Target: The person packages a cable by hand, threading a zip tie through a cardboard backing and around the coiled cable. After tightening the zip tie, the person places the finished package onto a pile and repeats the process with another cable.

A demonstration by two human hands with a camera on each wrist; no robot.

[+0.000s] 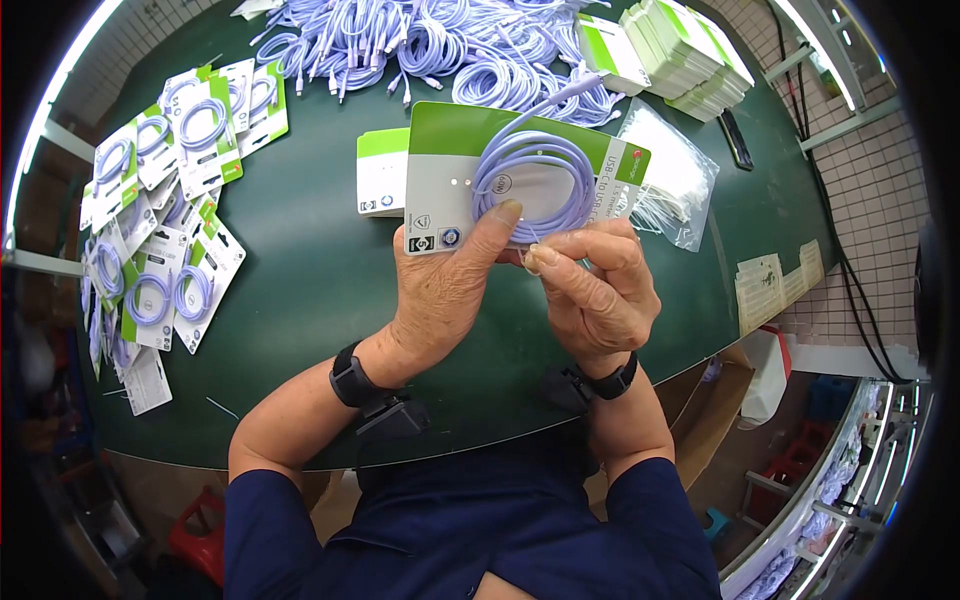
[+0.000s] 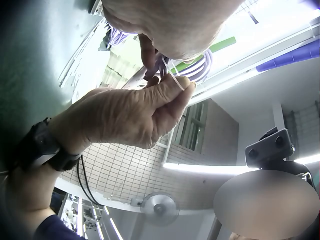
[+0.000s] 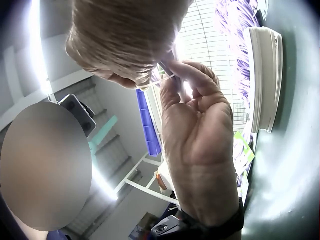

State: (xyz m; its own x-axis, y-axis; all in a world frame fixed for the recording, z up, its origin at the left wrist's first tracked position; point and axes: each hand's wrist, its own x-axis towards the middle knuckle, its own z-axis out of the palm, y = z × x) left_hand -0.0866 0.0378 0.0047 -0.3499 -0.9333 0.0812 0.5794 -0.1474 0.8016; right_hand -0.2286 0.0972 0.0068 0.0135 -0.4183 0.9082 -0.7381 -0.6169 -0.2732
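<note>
In the head view the left hand (image 1: 440, 290) grips a green and white card (image 1: 440, 180), its thumb pressing a coiled lilac cable (image 1: 545, 160) against the card's front. At the card's lower edge, the right hand (image 1: 605, 290) pinches a thin white tie (image 1: 527, 262) between thumb and forefinger, just beneath the coil. The left wrist view shows that tie (image 2: 172, 74) as a narrow loop running to the fingertips of the right hand (image 2: 130, 112). From the right wrist, the left hand (image 3: 200, 125) is seen holding the card from behind, fingers bent.
Carded cables (image 1: 205, 125) lie piled at the left. Loose lilac cables (image 1: 430, 45) heap along the back, beside stacked cards (image 1: 680, 50). A bag of white ties (image 1: 670, 170) lies at right, near a black tool (image 1: 735, 140). More cards (image 1: 382, 170) lie behind the held one.
</note>
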